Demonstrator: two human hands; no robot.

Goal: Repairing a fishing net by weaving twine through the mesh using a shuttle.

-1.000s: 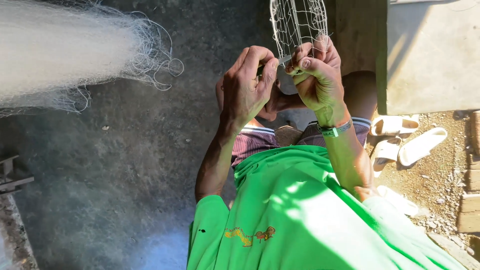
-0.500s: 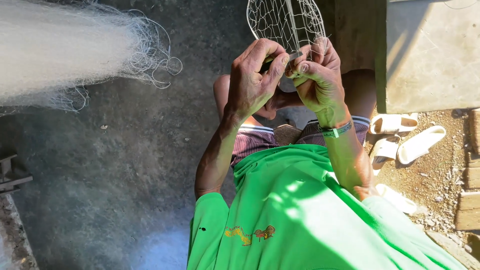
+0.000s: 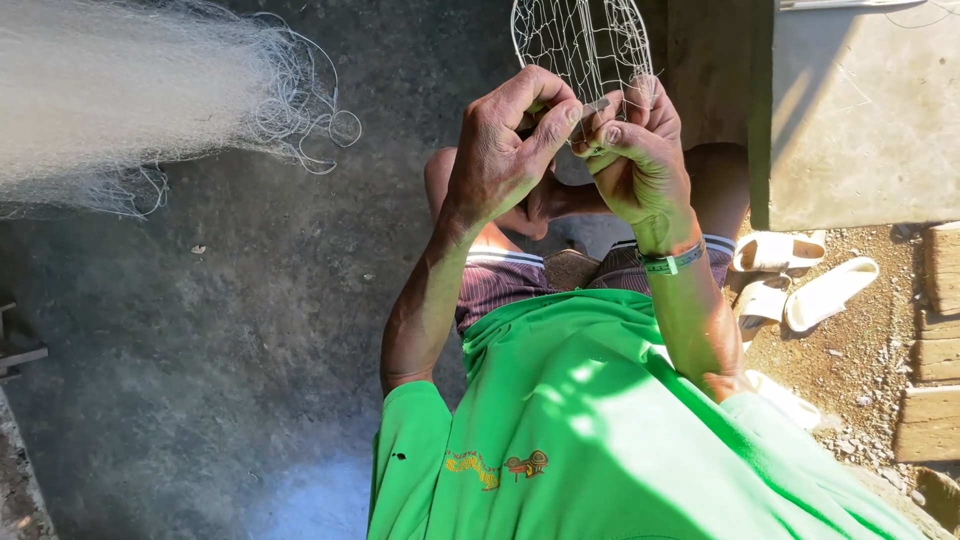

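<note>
In the head view, the left hand [image 3: 500, 150] and the right hand [image 3: 640, 165] meet at about 12 o'clock, just above the knees, both closed on the lower edge of a round wire-framed net [image 3: 580, 45] that runs up out of the top edge. The left fingers [image 3: 545, 115] pinch a thin dark needle-like tool [image 3: 592, 106] against the mesh, while the right fingers [image 3: 612, 135] curl tightly around the frame's rim beside it. A loose heap of pale fishing net [image 3: 110, 90] lies on the concrete floor [image 3: 250, 330] at 10 o'clock, well apart, and white sandals [image 3: 800, 285] sit at 3 o'clock.
</note>
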